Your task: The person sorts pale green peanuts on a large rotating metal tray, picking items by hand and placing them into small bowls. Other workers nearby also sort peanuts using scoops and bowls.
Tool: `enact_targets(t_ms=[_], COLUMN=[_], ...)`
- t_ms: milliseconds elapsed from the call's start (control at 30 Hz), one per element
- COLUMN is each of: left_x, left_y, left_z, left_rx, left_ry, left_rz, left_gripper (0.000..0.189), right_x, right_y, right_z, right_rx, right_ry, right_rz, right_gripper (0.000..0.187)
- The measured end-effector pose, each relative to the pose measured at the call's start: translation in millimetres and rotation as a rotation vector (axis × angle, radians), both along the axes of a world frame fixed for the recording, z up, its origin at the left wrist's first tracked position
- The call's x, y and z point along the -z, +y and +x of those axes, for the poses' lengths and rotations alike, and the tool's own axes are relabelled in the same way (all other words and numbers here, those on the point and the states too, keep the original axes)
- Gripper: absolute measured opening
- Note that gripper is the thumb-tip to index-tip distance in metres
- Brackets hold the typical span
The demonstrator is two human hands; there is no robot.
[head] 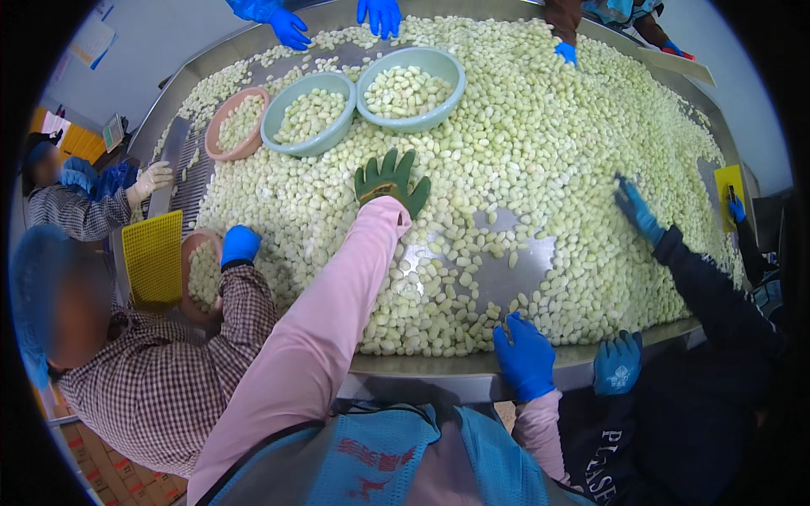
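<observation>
My left hand [392, 182], in a green glove, reaches out over the middle of a steel sorting table [512, 272] with its fingers spread. It lies palm down on a thick layer of pale green oval pieces [506, 152], perhaps peeled fruits or cocoons, and nothing shows in its grip. Just beyond it stand two pale green plastic basins [411, 123] and a pink plastic basin [235, 154], each part filled with the same pieces. My right hand [524, 360], in a blue glove, rests at the near rim of the table, fingers pointing forward, holding nothing visible.
At the left, a co-worker in a checked top has a blue-gloved hand [240, 244] by another pink basin [190, 297] and a yellow mesh basket [152, 259]. On the right a co-worker's gloved hand [639, 212] reaches over the heap. Other gloved hands [381, 18] work along the far rim.
</observation>
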State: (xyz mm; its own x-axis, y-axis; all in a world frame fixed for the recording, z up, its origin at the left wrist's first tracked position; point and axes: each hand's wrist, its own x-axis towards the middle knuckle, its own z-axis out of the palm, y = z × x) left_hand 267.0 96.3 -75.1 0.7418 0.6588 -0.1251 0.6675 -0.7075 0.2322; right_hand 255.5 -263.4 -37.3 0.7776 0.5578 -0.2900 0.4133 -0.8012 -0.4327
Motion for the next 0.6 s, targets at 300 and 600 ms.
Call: enact_targets(t_ms=[300,600], left_x=[4,28], left_y=[-57,-116], left_z=[-14,-83], left_rx=[0.134,0.186], left_ry=[0.386,0.258], left_rz=[-0.136,-0.259], left_gripper=[0.078,0.088], right_x=[-12,-15], right_y=[10,21], right_z=[-7,-5], right_rx=[0.140,0.151], right_ry=[-0.162,-0.243], right_rz=[0.218,0.328], right_gripper=[0.031,0.017])
